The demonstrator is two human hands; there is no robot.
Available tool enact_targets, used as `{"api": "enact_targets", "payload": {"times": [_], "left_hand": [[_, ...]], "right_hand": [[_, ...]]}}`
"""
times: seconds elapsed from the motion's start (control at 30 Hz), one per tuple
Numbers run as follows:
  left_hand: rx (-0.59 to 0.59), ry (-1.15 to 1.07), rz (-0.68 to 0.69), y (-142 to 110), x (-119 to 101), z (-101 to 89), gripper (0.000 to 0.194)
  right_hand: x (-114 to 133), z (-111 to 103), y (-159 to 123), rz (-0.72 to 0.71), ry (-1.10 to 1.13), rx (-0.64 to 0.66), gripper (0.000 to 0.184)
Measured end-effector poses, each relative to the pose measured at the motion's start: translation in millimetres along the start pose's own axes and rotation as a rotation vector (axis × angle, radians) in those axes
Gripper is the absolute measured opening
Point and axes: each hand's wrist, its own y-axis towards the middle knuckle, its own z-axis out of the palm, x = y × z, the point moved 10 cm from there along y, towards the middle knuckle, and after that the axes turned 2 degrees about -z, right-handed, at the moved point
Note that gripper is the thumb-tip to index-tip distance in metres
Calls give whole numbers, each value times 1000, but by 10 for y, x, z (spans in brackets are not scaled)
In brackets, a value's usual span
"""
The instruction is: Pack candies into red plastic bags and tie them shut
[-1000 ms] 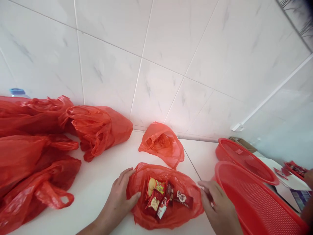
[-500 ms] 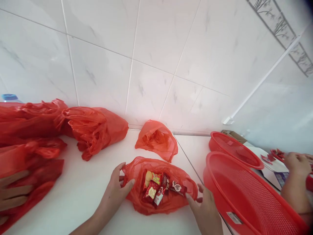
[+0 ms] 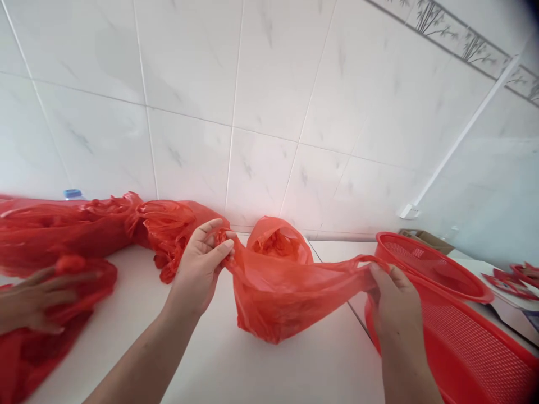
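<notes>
A thin red plastic bag (image 3: 286, 297) is stretched between my two hands, its bottom sagging in the middle above the white table (image 3: 269, 376). My left hand (image 3: 204, 258) pinches one top corner of it. At the other end my right hand (image 3: 391, 292) grips the gathered edge. The bag's walls hide what lies inside. Just behind it, against the tiled wall, sits another red plastic bag (image 3: 282, 238) with a crumpled, open mouth.
Red plastic bags (image 3: 76, 230) are heaped at the left, with a blue bottle cap (image 3: 73, 194) behind. Another person's hand (image 3: 37, 303) rests on a red bag there. Two red mesh baskets (image 3: 467, 331) stand at the right, with red packets (image 3: 507, 283) beyond them.
Both hands have lifted the bag's edges and pulled them apart, so the wrapped sweets seen inside before are now hidden. The person's hand at far right has left the view.
</notes>
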Motion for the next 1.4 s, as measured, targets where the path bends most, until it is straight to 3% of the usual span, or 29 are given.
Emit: {"api": "enact_targets", "payload": {"times": [0.13, 0.27, 0.37, 0.43, 0.5, 0.57, 0.67, 0.77, 0.83, 0.9, 1.03, 1.13, 1.23, 1.4], "left_hand": [[168, 263, 64, -58, -93, 241, 68], [316, 565, 142, -126, -80, 344, 73], [236, 594, 178, -96, -44, 96, 73], [115, 572, 188, -84, 69, -212, 76], [27, 538, 207, -135, 293, -518, 80], [-17, 499, 265, -262, 575, -743, 90], [81, 527, 135, -465, 1219, -762, 103], [206, 418, -21, -611, 1598, -447, 101], [259, 360, -107, -615, 1640, -162, 80], [236, 335, -190, -559, 1605, 19, 57], [186, 75, -465, -552, 1743, 99, 28], [120, -171, -584, -598, 1892, -17, 26], [51, -281, -660, -618, 1979, -152, 34], [48, -358, -821, -734, 2021, -111, 43]], "right_hand": [[-180, -32, 38, 30, 55, -26, 19], [-332, 72, 98, 59, 211, 91, 21], [-448, 210, 60, 47, 257, 267, 34], [-526, 312, -22, 1, 277, 404, 61], [-622, 458, -153, -17, 279, 567, 87], [-745, 640, -306, 35, 246, 719, 97], [-838, 936, -502, 134, 238, 866, 100], [-865, 1184, -593, 177, 271, 887, 91], [-955, 1283, -637, 197, 226, 869, 71], [-1106, 1300, -691, 226, 120, 842, 49], [-1312, 1154, -798, 330, 134, 778, 35], [-1362, 1036, -821, 445, 294, 723, 37], [-1359, 997, -783, 462, 333, 713, 39], [-1361, 993, -763, 425, 384, 757, 51]]}}
